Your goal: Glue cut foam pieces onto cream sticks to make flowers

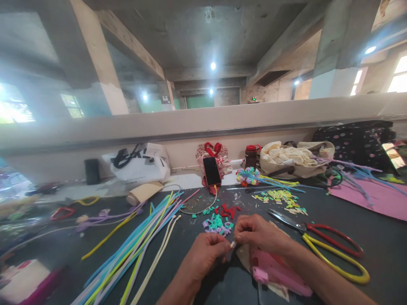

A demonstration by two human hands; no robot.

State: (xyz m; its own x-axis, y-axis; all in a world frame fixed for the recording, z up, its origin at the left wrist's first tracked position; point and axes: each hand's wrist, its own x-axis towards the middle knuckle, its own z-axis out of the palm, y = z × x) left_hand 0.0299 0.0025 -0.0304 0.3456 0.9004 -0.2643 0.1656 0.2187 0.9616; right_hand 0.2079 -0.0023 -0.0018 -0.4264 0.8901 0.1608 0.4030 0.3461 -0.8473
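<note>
My left hand [208, 256] and my right hand [257, 231] meet low in the middle of the head view, fingertips pinched together. Between them is a small pale piece [233, 244], whitish to lavender, mostly hidden by the fingers; both hands seem to grip it. Just beyond the fingers lie small cut pieces in heaps: teal pieces [217, 221], lavender pieces [224, 229] and red pieces [227, 210]. Under my right forearm is a pink glue gun [276, 271], partly covered, on a beige cloth or paper.
Large scissors [318, 237] with red and yellow handles lie right. Long fuzzy stems [140, 250] spread across the left. Yellow pieces [276, 198], a bundle of fuzzy flowers [249, 176], a phone [211, 171], a bottle [251, 156] and bags [140, 163] stand farther back.
</note>
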